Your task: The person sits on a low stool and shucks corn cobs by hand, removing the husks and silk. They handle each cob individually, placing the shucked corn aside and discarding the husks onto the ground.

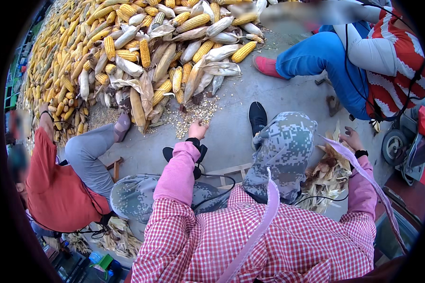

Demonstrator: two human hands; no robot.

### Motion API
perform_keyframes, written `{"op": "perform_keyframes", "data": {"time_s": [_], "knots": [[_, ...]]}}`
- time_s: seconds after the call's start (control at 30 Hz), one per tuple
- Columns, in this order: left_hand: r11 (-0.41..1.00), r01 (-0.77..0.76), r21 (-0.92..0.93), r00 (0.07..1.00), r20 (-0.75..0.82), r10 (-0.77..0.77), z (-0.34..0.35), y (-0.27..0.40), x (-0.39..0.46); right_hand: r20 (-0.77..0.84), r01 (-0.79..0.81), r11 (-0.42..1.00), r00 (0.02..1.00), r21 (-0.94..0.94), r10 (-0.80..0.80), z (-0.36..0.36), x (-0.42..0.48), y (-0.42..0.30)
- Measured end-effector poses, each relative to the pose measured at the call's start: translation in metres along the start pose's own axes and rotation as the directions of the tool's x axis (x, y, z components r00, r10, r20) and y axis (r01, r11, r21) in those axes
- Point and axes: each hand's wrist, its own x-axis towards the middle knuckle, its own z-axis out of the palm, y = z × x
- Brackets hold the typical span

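Note:
My left hand (pixel 198 130) reaches forward over the concrete floor, fingers apart and holding nothing, beside scattered loose corn kernels (pixel 193 115). Just beyond it lies the front edge of a large heap of corn, with bare yellow cobs (pixel 243 52) and cobs still in dry husks (pixel 221 68). Out to the right, my right hand (pixel 352 138) is spread and holds nothing that I can see. It is above a pile of stripped dry husks (pixel 327 177) next to my right knee. Both wrists wear black bands.
A co-worker in a red top (pixel 56 191) sits at left, one arm reaching to the heap. Another in blue trousers (pixel 315 53) sits at upper right. A wheeled vehicle (pixel 395 146) stands at right. More husks (pixel 118 237) lie at lower left. A black cable (pixel 219 176) crosses my lap.

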Motion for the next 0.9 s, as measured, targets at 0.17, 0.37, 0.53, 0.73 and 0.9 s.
{"op": "perform_keyframes", "data": {"time_s": [0.17, 0.37, 0.53, 0.73, 0.9], "knots": [[0.999, 0.005, -0.037, 1.000, 0.031, -0.003, 0.000, -0.043, -0.011, 0.186, 0.344, 0.935, 0.916, 0.085, -0.354, -0.061, -0.110, -0.130], [1.000, -0.027, -0.016, 0.999, -0.023, 0.026, -0.016, -0.073, -0.018, 0.158, 0.546, 0.832, 0.834, -0.102, -0.528, -0.115, -0.249, -0.270], [1.000, 0.008, -0.011, 0.998, -0.059, -0.009, -0.026, -0.083, -0.006, 0.241, 0.722, 0.679, 0.688, -0.132, -0.685, -0.101, -0.294, -0.369], [0.992, -0.002, -0.124, 0.974, -0.226, -0.026, -0.028, -0.074, 0.040, 0.577, 0.928, 0.372, 0.317, -0.023, -0.753, -0.006, -0.245, -0.457], [0.997, -0.060, 0.048, 0.871, -0.485, 0.075, -0.041, -0.037, 0.059, 0.621, 0.958, 0.285, 0.205, 0.031, -0.757, 0.065, -0.178, -0.461]]}}
